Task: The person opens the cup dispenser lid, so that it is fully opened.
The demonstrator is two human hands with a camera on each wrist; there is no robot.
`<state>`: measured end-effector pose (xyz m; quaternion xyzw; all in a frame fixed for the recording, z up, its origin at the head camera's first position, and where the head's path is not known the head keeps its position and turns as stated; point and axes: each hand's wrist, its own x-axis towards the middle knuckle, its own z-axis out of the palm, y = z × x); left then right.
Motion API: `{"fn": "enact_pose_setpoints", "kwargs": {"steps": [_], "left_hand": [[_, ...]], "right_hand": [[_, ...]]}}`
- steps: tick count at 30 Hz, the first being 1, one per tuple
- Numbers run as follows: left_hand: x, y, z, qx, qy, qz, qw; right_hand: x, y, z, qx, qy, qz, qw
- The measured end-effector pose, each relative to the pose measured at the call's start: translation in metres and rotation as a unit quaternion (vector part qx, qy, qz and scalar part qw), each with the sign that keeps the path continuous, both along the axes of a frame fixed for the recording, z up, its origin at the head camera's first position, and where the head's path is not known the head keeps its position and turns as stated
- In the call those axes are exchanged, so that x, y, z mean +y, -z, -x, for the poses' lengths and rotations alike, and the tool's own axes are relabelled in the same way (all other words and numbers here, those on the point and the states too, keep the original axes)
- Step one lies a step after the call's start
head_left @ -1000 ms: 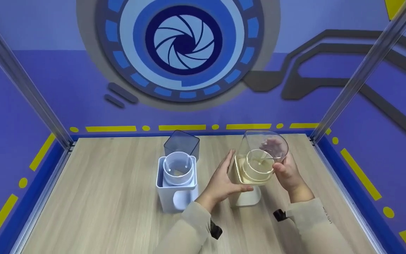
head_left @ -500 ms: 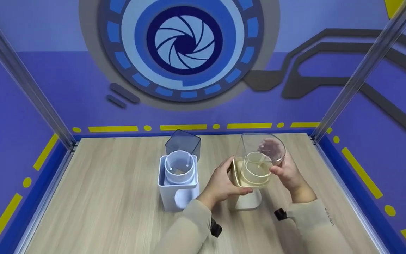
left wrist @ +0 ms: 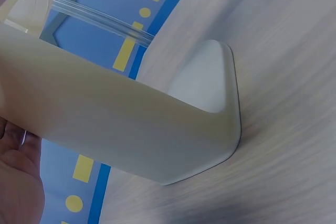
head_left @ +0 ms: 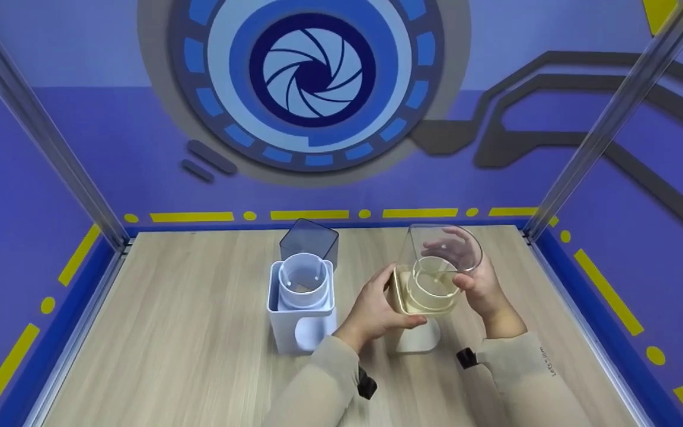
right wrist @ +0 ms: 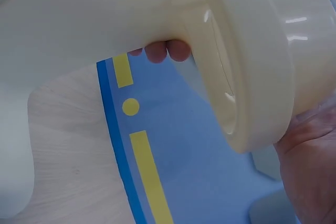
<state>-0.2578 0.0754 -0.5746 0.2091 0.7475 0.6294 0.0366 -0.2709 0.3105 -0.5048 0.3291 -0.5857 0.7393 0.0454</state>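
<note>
The cream dispenser [left wrist: 110, 114] stands upright on the bench [head_left: 169, 326], base down, in the right half of the work area. The left hand [head_left: 374, 311] grips its upper body: the thumb lies along the front, and the fingers [right wrist: 156, 52] wrap behind, visible past the far edge in the right wrist view. The right hand [head_left: 484, 287] holds a clear container [head_left: 427, 240] at its right side, thumb in front and fingers behind the transparent wall. The container is tilted above the dispenser's round collar [head_left: 430, 299] and overlaps it in the head view; contact between the two cannot be confirmed.

Surrounding items: a white dispenser [head_left: 288, 332] of similar form stands upright to the left, near the left hand and apart from the cream unit. A smoked container [head_left: 309, 240] is located directly behind it; the white unit hides its lower part, so contact cannot be determined.

Obstructions: the left hand and its sleeve [head_left: 318, 385] occupy the gap between the two dispensers. The right sleeve [head_left: 531, 373] extends over the right side of the bench. A black device [head_left: 467, 357] projects beside the right cuff, close to the cream base. A blue patterned panel [head_left: 258, 193] borders the rear edge.
</note>
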Motion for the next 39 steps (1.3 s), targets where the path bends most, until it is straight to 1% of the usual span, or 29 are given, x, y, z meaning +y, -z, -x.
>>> {"fn": "enact_pose_setpoints", "kwargs": {"steps": [7,13,16,21,27,29,33,39], "left_hand": [[0.0,-0.001,0.001,-0.005,0.003,0.003,1.0],[0.0,0.001,0.0,-0.016,0.005,-0.014,0.9998],[0.001,0.001,0.0,-0.017,0.007,-0.013,0.9998],[0.0,0.001,0.0,-0.012,0.004,0.002,0.9999],[-0.002,0.002,-0.001,-0.011,0.0,-0.002,0.9999],[-0.002,0.002,-0.002,-0.013,0.001,0.002,0.9999],[-0.002,0.001,-0.002,-0.013,0.002,0.012,0.9998],[-0.003,-0.002,-0.002,-0.017,0.005,0.016,0.9997]], "right_hand": [[-0.002,-0.002,0.001,0.004,0.003,0.007,1.0],[-0.001,-0.004,0.001,0.001,0.008,-0.005,1.0],[0.0,-0.004,0.0,0.001,0.012,-0.005,0.9999],[0.0,0.0,-0.001,0.007,0.009,0.014,0.9998],[-0.005,0.006,-0.001,0.031,0.001,0.029,0.9991],[-0.005,0.007,-0.001,0.036,0.003,0.033,0.9988],[-0.006,0.007,-0.002,0.033,0.014,0.034,0.9988],[-0.006,0.004,-0.002,0.029,0.031,0.021,0.9989]]}}
